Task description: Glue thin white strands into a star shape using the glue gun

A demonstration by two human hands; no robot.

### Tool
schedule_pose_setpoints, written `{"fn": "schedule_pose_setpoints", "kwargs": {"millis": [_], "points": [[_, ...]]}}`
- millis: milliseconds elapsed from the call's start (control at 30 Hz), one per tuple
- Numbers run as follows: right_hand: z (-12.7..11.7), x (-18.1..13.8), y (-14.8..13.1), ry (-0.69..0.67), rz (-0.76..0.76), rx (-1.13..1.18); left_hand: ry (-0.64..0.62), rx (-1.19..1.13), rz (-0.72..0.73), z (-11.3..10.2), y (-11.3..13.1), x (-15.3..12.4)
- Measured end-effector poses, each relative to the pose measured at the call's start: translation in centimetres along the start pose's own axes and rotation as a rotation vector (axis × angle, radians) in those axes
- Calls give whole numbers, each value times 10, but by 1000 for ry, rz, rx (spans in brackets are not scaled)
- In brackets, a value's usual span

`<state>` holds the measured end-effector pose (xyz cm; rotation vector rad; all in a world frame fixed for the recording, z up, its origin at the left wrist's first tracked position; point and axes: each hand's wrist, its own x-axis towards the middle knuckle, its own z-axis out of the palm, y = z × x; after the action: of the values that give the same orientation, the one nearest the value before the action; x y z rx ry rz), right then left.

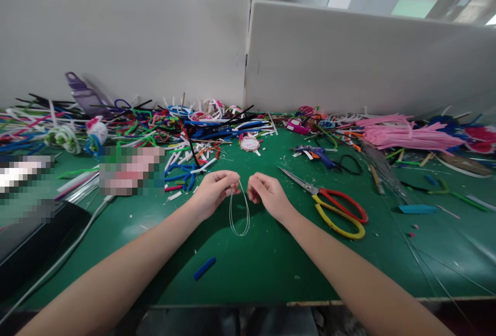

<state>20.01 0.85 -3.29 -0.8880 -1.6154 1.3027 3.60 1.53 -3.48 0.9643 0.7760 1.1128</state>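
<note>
Both hands meet above the middle of the green table [271,263]. My left hand [214,190] pinches the top of a thin clear wire loop [239,217] that hangs down toward me. My right hand [267,194] is curled closed just right of it, fingertips pinching the same wire. Scissors with red and yellow handles [336,209] lie to the right of my right hand. A short blue pipe-cleaner piece [204,268] lies on the table in front of the loop.
A jumble of coloured pipe cleaners [155,129] fills the back of the table. A pink bundle [403,134] lies at the back right, a blue glue gun [315,153] behind the scissors. White partitions [349,57] close the far side. A dark object [34,238] sits at the left.
</note>
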Motion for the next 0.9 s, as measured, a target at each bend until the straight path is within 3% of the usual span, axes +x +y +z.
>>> {"fn": "schedule_pose_setpoints", "kwargs": {"millis": [267, 400, 633, 900], "points": [[0, -4, -10, -393, 191, 325, 98, -103, 88, -1, 6, 3], [-3, -5, -10, -506, 275, 441, 137, -189, 96, -2, 4, 7], [-8, -3, -4, -521, 287, 506, 79, -289, 75, 0, 0, 9], [-10, 0, -1, -419, 223, 473, 156, -329, 43, -3, -1, 8]]}}
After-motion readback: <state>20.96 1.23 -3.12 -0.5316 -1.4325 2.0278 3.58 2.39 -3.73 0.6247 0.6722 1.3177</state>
